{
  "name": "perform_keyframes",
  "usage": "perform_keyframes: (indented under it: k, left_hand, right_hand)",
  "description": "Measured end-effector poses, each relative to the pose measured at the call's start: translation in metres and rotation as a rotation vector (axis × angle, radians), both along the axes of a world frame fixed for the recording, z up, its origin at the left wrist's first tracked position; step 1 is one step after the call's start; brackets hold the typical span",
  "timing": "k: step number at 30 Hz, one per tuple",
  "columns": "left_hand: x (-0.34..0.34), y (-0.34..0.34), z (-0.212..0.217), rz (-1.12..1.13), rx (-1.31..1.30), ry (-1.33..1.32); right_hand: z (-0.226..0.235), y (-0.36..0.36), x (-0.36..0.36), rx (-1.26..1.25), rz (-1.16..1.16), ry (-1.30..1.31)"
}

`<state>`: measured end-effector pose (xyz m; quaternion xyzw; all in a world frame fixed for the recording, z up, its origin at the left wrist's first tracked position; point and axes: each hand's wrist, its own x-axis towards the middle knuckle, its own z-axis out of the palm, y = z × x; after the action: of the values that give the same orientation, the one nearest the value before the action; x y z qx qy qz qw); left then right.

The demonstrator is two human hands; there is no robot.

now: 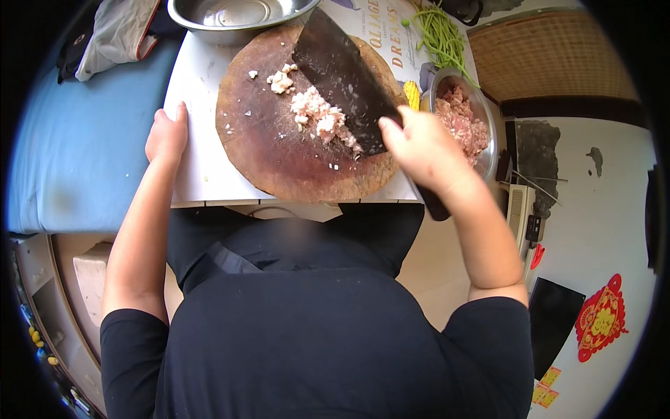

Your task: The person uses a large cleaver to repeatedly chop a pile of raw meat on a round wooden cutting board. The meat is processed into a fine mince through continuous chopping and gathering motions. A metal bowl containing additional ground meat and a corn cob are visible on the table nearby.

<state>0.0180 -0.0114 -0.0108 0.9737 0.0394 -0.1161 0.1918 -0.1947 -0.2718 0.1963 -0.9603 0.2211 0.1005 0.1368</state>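
Observation:
A round brown wooden chopping board point(272, 150) lies on a white table point(199, 167). On the board sit a heap of pale chopped meat point(317, 119) and a smaller bit point(281, 82). My right hand point(422, 150) grips the handle of a broad dark cleaver point(345, 77), whose blade rests tilted against the meat heap. My left hand point(166, 136) rests closed on the table just left of the board, holding nothing.
A steel bowl of minced meat point(464, 122) stands right of the board, with a corn piece point(412, 94) beside it. An empty steel basin point(237, 15) sits at the back, green beans point(440, 35) at back right. Blue cloth point(77, 146) lies left.

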Motion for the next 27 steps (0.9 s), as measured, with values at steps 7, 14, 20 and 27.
perform_keyframes:
  k: [7,14,20,27]
  left_hand:
    - [0.000,-0.002,0.004,0.005,-0.002,0.037]
    - [0.001,0.007,-0.004,0.000,0.017,0.003]
    - [0.000,-0.003,0.005,-0.019,-0.024,0.033]
    - [-0.002,0.004,0.003,0.009,0.005,0.015]
  right_hand:
    - [0.028,0.018,-0.017,0.179,-0.119,-0.270]
    - [0.017,0.015,-0.002,0.052,0.053,-0.080]
    - [0.002,0.040,-0.013,-0.097,0.059,-0.113]
    - [0.029,0.029,-0.015,0.104,-0.033,-0.203]
